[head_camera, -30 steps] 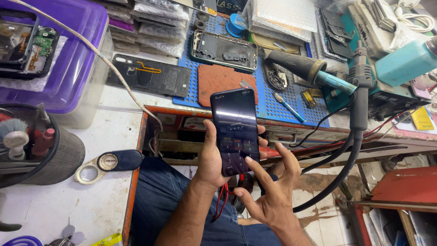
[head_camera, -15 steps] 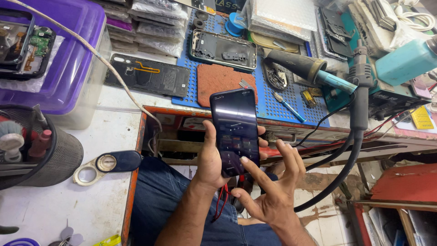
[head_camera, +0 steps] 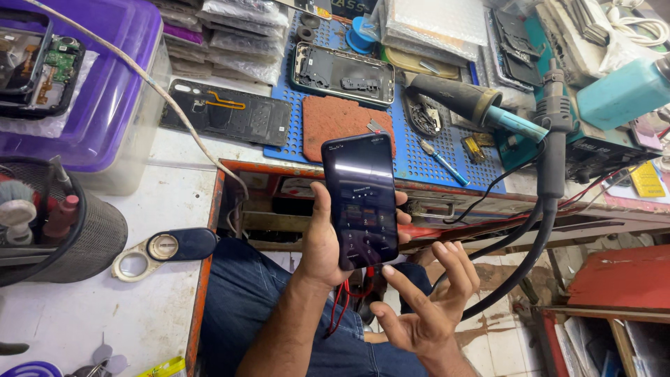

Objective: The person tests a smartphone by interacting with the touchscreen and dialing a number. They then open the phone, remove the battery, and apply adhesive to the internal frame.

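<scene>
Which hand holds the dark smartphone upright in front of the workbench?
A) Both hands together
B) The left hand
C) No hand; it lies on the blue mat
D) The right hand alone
B: the left hand grips the smartphone from the side, while the right hand hovers open just below it, index finger pointing toward the screen.

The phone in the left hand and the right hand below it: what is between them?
In the head view, nothing solid: the right hand hovers just under the phone, index finger nearly at its lower edge. Only red wires hang nearby.
</scene>
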